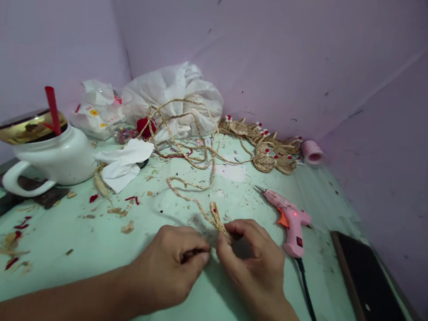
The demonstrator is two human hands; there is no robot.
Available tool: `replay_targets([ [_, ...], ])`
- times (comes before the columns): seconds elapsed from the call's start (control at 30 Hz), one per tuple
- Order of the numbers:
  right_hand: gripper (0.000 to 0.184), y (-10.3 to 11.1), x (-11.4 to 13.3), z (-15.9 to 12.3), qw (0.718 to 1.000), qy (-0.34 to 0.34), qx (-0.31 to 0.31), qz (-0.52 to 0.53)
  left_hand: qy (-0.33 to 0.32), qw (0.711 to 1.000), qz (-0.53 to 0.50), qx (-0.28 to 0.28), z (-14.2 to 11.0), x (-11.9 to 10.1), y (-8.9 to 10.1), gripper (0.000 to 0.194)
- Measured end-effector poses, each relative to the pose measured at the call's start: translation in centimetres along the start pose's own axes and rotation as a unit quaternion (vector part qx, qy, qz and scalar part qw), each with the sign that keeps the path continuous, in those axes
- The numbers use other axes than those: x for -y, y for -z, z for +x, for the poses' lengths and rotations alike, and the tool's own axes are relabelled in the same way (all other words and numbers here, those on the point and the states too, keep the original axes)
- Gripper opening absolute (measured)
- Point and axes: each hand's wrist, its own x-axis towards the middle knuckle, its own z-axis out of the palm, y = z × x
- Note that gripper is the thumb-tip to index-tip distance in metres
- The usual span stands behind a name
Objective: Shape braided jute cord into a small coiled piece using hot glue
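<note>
The right hand has its thumb and finger nearly shut on the low end of one small braided loop, just in front of the person, maybe so the top stays free and keeps its shape. The left hand is close by, its thumb and finger pinched together; I can't tell if something thin is in there. One long cord lies in loose curls behind the hands, perhaps so it can slide without pulling. One pink glue gun lies near the right hand with its tip pointing away, probably so nobody touches the hot part. I count one phone, one white mug, one pink roll and two white bags on the table. The beaded braids overlap too much to count.
</note>
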Motion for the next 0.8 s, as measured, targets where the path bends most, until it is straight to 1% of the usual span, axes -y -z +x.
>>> replay_targets([
  [0.07,0.003,0.2,0.2,0.3,0.998,-0.042,-0.029,0.025,0.048,0.998,-0.014,0.023,0.2,0.1,-0.1,0.022],
  [0.13,0.004,0.5,0.5,0.7,0.994,-0.080,-0.046,0.063,0.093,0.994,-0.039,0.033,0.4,0.2,-0.1,0.019],
  [0.2,0.005,0.6,0.7,0.9,0.983,-0.136,-0.028,0.122,0.141,0.985,-0.096,0.024,0.5,0.3,-0.2,0.016],
  [0.3,0.011,0.5,1.0,0.8,0.948,-0.232,0.032,0.213,0.190,0.954,-0.230,0.004,0.7,0.3,-0.2,0.023],
  [0.37,0.015,0.2,1.2,0.5,0.929,-0.261,0.067,0.253,0.205,0.934,-0.294,0.007,0.9,0.2,-0.1,0.024],
  [0.47,0.017,-0.3,1.4,0.1,0.910,-0.276,0.101,0.291,0.217,0.922,-0.320,0.013,1.1,0.0,0.2,0.022],
  [0.67,0.017,-0.6,1.7,0.0,0.866,-0.321,0.082,0.374,0.222,0.923,-0.315,-0.003,1.2,-0.1,0.3,0.022],
  [0.73,0.017,-0.6,1.7,0.0,0.861,-0.326,0.084,0.381,0.216,0.927,-0.307,-0.004,1.2,0.0,0.2,0.022],
  [0.8,0.016,-0.6,1.7,0.1,0.862,-0.326,0.089,0.379,0.210,0.932,-0.296,-0.006,1.1,0.0,0.1,0.021],
])
